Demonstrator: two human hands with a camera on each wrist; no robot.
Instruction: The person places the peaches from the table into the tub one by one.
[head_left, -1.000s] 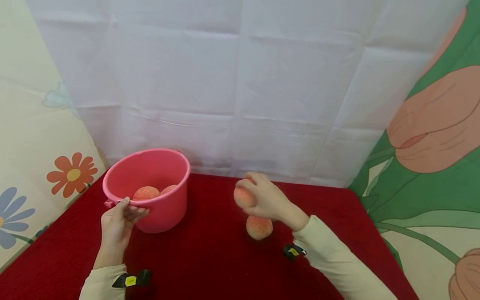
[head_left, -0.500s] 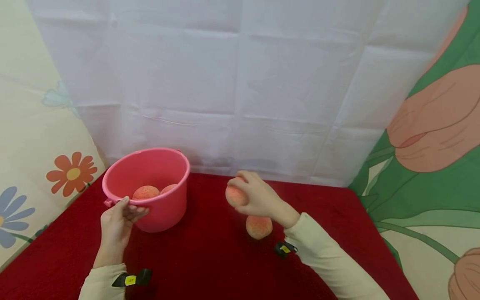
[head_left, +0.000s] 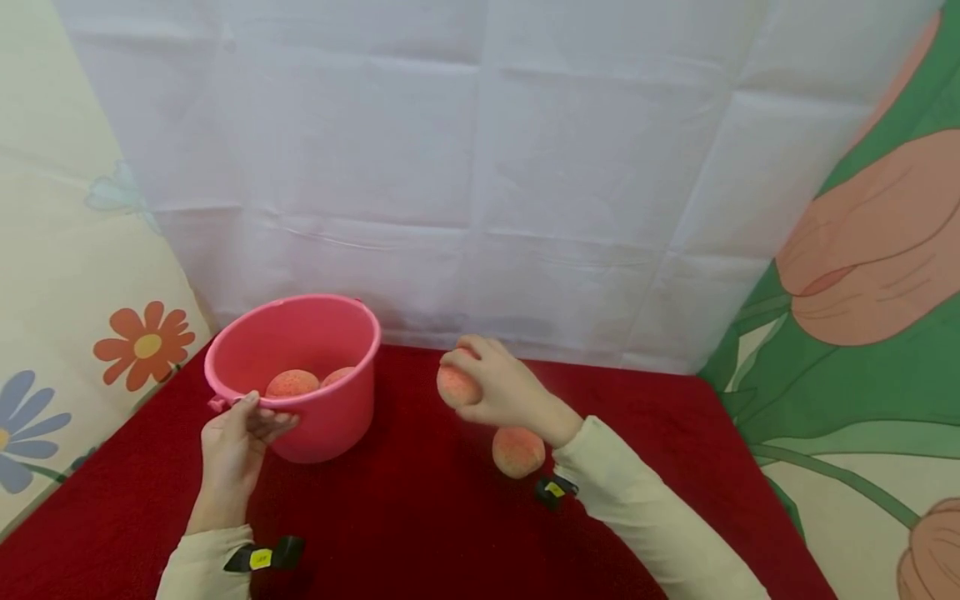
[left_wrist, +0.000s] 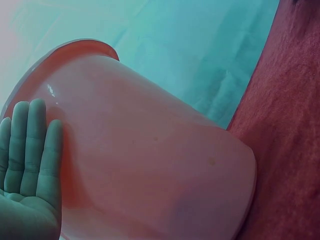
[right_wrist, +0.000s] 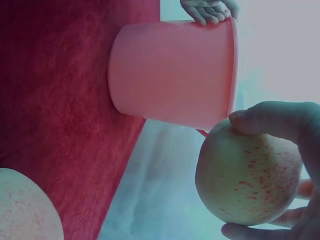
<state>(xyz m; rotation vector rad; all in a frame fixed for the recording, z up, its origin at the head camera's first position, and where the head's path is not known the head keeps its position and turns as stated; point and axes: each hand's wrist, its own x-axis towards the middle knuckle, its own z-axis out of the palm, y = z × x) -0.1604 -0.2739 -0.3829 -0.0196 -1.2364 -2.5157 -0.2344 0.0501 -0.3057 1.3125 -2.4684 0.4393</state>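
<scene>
At the left of the head view stands a pink bucket point(head_left: 333, 425), its mouth tipped a little toward me. My left hand point(head_left: 231, 442) grips its near rim, thumb over the edge; in the left wrist view the straight fingers point(left_wrist: 34, 145) lie along the outer wall. Inside are a peach point(head_left: 291, 383) and a second peach point(head_left: 337, 377), partly hidden by the rim. Right of the bucket, my right hand point(head_left: 506, 387) holds another peach point(head_left: 456, 387) above the table, between thumb and fingers. Below that hand, one more peach point(head_left: 517, 452) rests on the cloth.
A dark red cloth point(head_left: 405, 517) covers the table. White fabric point(head_left: 480, 167) hangs right behind its back edge, and flower-printed fabric stands at both sides. Each wrist wears a small black camera strap point(head_left: 262, 558).
My right hand has carried its peach left and slightly up, toward the bucket, away from above the peach on the cloth. The left hand and the bucket stay nearly still.
</scene>
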